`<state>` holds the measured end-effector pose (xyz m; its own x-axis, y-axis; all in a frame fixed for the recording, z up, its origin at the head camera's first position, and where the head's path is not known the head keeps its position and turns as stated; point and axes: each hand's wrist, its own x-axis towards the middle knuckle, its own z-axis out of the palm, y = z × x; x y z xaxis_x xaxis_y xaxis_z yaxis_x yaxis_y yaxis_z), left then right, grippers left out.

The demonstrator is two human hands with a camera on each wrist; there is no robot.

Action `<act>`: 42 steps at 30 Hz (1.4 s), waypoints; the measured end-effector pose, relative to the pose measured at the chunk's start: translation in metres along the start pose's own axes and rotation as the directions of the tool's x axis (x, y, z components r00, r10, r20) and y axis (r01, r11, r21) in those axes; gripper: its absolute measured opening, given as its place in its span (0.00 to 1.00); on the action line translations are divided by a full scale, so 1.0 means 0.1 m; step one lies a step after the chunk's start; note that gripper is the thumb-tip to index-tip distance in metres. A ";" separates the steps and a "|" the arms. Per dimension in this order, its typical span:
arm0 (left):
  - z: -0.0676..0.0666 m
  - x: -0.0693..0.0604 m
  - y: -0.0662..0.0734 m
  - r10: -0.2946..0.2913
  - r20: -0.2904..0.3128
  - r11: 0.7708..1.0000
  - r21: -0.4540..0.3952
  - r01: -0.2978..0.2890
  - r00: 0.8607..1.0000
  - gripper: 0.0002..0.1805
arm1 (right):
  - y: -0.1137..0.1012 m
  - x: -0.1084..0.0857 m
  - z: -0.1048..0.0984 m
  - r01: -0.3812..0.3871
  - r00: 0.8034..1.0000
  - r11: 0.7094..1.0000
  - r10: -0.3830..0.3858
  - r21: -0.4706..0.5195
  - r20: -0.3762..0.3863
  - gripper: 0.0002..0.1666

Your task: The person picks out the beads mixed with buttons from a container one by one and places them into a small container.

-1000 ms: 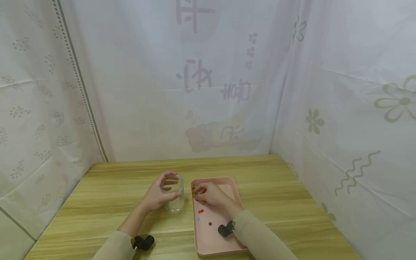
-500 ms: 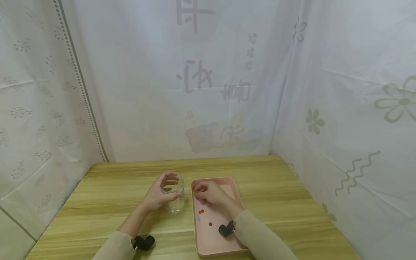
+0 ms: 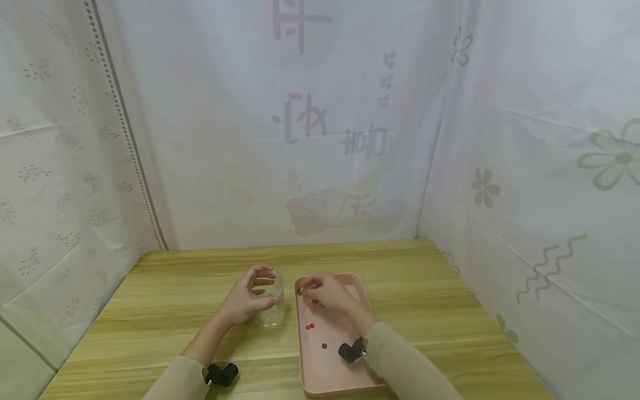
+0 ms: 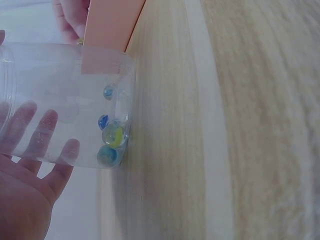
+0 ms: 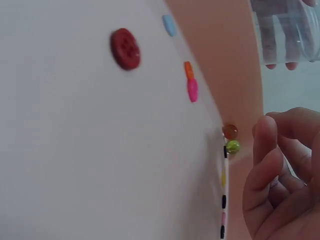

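My left hand (image 3: 245, 300) grips a clear plastic jar (image 3: 271, 315) that stands upright on the table. Several glass marbles (image 4: 112, 135), blue, teal and yellow-streaked, lie at its bottom in the left wrist view. Over the far left corner of the pink tray (image 3: 303, 364), my right hand (image 3: 325, 291) has thumb and fingers pinched together. A small yellowish marble (image 4: 80, 41) shows at its fingertips in the left wrist view, mostly hidden by them. Close below, an amber marble (image 5: 230, 131) and a green marble (image 5: 233, 146) rest against the tray wall.
In the tray lie a dark red button (image 5: 125, 49), a pink button (image 5: 193, 90), an orange button (image 5: 188, 70) and a light blue button (image 5: 169, 25). Several small dark, yellow and pink pieces line its far edge. White patterned curtains (image 3: 350, 166) surround the wooden table (image 3: 425, 311).
My right hand has lifted slightly and shifted a little to the right from the tray's left wall, its fingertips still by the corner. The left hand and jar have stayed put.
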<state>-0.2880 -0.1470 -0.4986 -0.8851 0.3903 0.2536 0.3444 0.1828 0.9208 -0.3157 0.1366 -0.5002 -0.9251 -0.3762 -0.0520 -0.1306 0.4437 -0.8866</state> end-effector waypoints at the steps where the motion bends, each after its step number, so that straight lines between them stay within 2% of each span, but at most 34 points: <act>1: 0.00 0.00 0.00 0.004 -0.001 1.000 -0.002 -0.004 1.000 0.43 | -0.01 0.00 -0.01 0.001 1.000 1.000 -0.001 -0.004 -0.003 0.11; 8: 0.01 -0.01 0.01 -0.014 -0.010 1.000 -0.005 0.014 1.000 0.42 | -0.05 -0.03 -0.09 0.020 0.999 0.999 -0.019 0.037 -0.026 0.13; 15: 0.00 -0.01 0.01 0.002 -0.006 1.000 0.007 -0.002 1.000 0.41 | -0.12 -0.03 -0.14 0.051 0.998 0.996 -0.047 0.067 -0.052 0.16; 23: 0.01 -0.01 0.01 -0.007 -0.012 1.000 0.002 0.007 1.000 0.41 | -0.19 -0.07 -0.22 0.075 0.996 0.992 -0.069 0.101 -0.060 0.19; 37: 0.01 -0.01 0.02 0.001 -0.009 1.000 0.002 -0.001 1.000 0.40 | -0.33 -0.06 -0.25 0.089 0.993 0.991 -0.081 0.098 -0.085 0.17; 42: 0.01 0.00 0.01 -0.002 -0.008 1.000 0.000 0.002 1.000 0.40 | -0.44 -0.08 -0.25 0.095 0.993 0.991 -0.088 0.091 -0.072 0.21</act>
<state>-0.2868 -0.1458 -0.4977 -0.8881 0.3830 0.2541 0.3428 0.1838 0.9212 -0.3116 0.1404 -0.4490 -0.9333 -0.3542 0.0600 -0.1848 0.3301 -0.9257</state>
